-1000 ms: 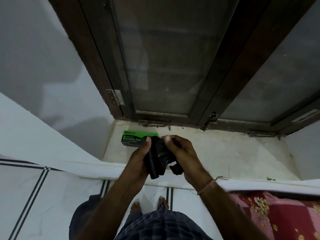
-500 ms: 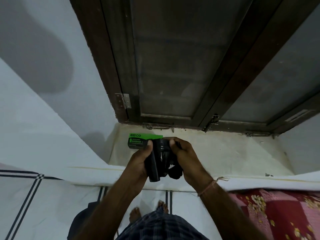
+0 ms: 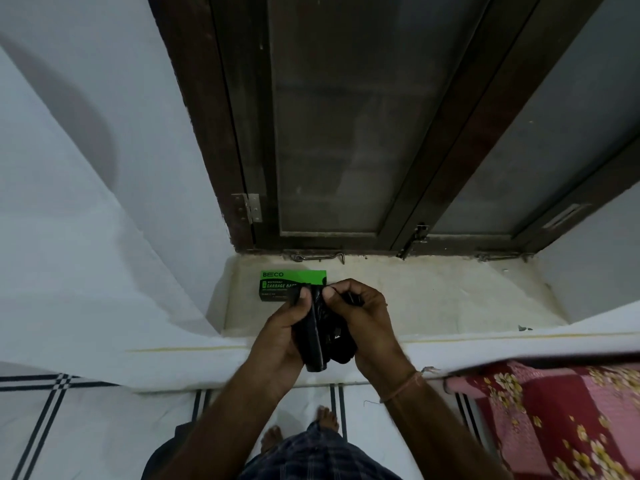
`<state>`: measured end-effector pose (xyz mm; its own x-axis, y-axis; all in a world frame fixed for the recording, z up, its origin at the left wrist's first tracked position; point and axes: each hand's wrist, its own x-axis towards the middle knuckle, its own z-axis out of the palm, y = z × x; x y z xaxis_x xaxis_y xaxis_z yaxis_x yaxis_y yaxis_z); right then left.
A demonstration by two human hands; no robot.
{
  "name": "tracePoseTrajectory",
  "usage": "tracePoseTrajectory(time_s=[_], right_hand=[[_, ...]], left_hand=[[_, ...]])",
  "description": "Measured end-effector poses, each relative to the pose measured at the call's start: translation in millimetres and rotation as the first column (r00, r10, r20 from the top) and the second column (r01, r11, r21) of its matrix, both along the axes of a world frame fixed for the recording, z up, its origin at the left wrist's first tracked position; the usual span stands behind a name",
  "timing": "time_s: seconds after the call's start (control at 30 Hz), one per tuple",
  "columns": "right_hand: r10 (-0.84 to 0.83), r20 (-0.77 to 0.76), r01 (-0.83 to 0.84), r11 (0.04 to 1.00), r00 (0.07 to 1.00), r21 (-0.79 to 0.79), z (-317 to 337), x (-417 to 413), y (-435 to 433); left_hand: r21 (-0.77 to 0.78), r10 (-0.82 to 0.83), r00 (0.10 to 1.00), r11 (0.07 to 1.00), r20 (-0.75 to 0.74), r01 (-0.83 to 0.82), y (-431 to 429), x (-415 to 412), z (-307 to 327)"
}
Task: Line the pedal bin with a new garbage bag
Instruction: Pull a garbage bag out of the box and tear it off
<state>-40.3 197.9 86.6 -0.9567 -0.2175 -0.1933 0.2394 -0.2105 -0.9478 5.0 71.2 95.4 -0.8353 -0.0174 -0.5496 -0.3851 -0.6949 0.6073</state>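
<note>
- Garbage bag roll [image 3: 316, 336] gripped in left hand [image 3: 280, 336], over the sill's [image 3: 450, 299] near edge, long axis running toward the body.
- Right hand [image 3: 363, 317] pinches the loose bag end at the roll's top (peel direction: rightward, likely).
- Box [image 3: 280, 285] just behind; bin not in view.

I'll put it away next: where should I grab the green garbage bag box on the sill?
Probably pinch the green box from above, across its narrow depth, at its exposed left end: it lies flat on the sill, and the left hand hides its right end.
</note>
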Motion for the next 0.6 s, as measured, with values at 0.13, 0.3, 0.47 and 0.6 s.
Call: tracePoseTrajectory(time_s=[0.13, 0.3, 0.47, 0.6], right_hand=[[-0.041, -0.02, 0.04, 0.998, 0.999, -0.047, -2, 11, -6], [-0.126, 0.026, 0.128, 0.987, 0.992, -0.093, -2, 18, -10], [-0.198, 0.123, 0.216, 0.964, 0.973, -0.157, -2, 15, 3], [-0.142, 0.241, 0.215, 0.926, 0.96, -0.309, -3, 21, 0]], left_hand=[[0.07, 0.024, 1.0, 0.997, -0.016, -0.023, 3, 4, -1], [0.121, 0.108, 0.993, 0.987, -0.049, -0.101, 5, 5, -3], [0.105, 0.212, 0.977, 0.972, 0.013, -0.212, -6, 2, -9], [0.045, 0.199, 0.977, 0.98, -0.082, -0.195, -13, 2, -15]])
